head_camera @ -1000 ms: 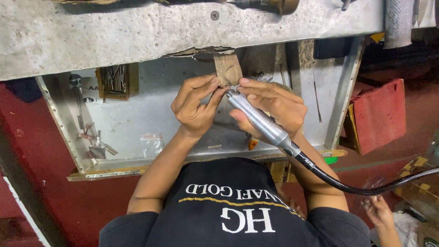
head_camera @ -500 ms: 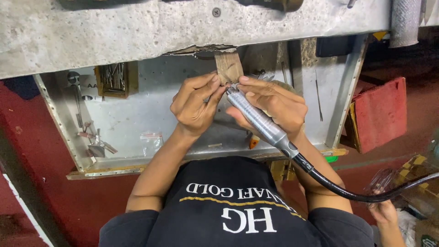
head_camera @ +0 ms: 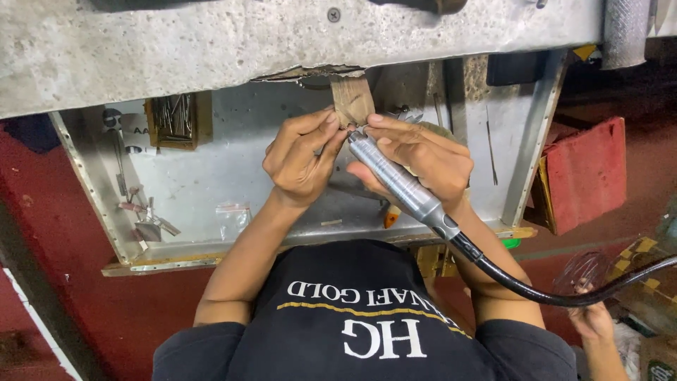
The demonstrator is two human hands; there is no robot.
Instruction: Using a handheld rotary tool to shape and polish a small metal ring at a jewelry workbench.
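My right hand (head_camera: 430, 159) grips a silver rotary handpiece (head_camera: 398, 183) like a pen. Its black flexible shaft (head_camera: 536, 289) trails off to the lower right. The tool's tip points at the fingertips of my left hand (head_camera: 300, 159), which pinch a small piece too small to make out. Both hands meet just below a wooden bench peg (head_camera: 352, 99) that juts from the worn grey bench edge (head_camera: 211, 49). The two hands' fingertips touch at the peg.
A metal catch tray (head_camera: 211, 176) lies under the hands, holding a small wooden box of burs (head_camera: 173, 116), loose little tools (head_camera: 144, 219) and a small plastic bag (head_camera: 233, 215). A red box (head_camera: 585, 173) stands at the right. Another person's hand (head_camera: 592, 317) shows at the lower right.
The handpiece tip has edged a little closer to my left fingertips. Otherwise both hands stay at the peg.
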